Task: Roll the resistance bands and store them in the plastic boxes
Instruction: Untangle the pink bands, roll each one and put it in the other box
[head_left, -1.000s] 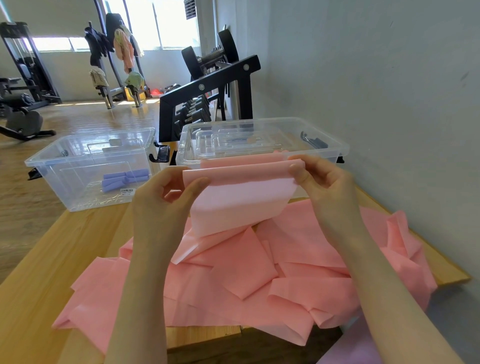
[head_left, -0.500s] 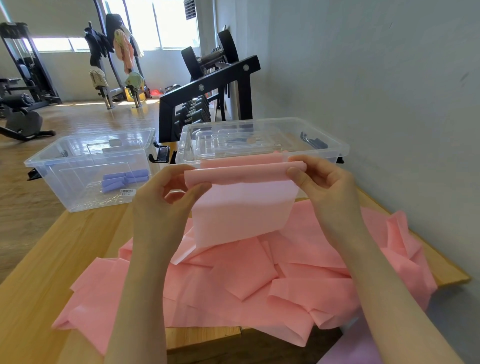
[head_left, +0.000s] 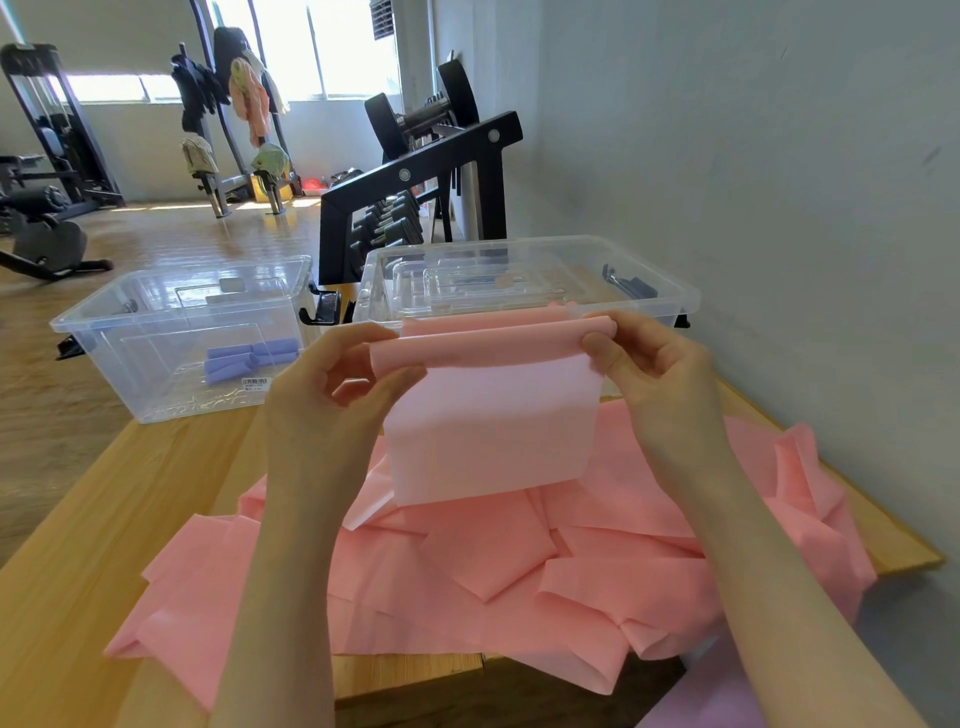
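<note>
Pink band: thin pink resistance band (head_left: 493, 415), held up above the table (head_left: 130, 519) in front of the person; its top edge is turned over into a short roll (head_left: 493, 345), and the unrolled length hangs straight down from it.
Roll axis: runs left to right, level, across the view; each end sits inside one hand.
Left hand: left hand (head_left: 332, 395) pinches the left end of the roll, thumb on the near side, fingers curled behind; grip narrow, closed on the band.
Right hand: right hand (head_left: 654, 374) pinches the right end the same way; grip narrow, closed on the band.
Free tail: hangs below the grip and toward the person, its lower part meeting the pile of loose pink band (head_left: 519, 571) spread over the table.
Key relation: unrolled material lies below the roll, so further turns must draw the tail upward; both hands are equally near, one per end.
Boxes: right clear plastic box (head_left: 644, 304) stands just behind the roll, with a clear lid or tray lying inside it; left clear plastic box (head_left: 104, 332) stands apart to the left and holds a rolled purple band (head_left: 249, 356).
Judged step: rolling barely begun; most of the length is still loose.
Risk: uneven turning at the two ends would likely cone the roll.
</note>
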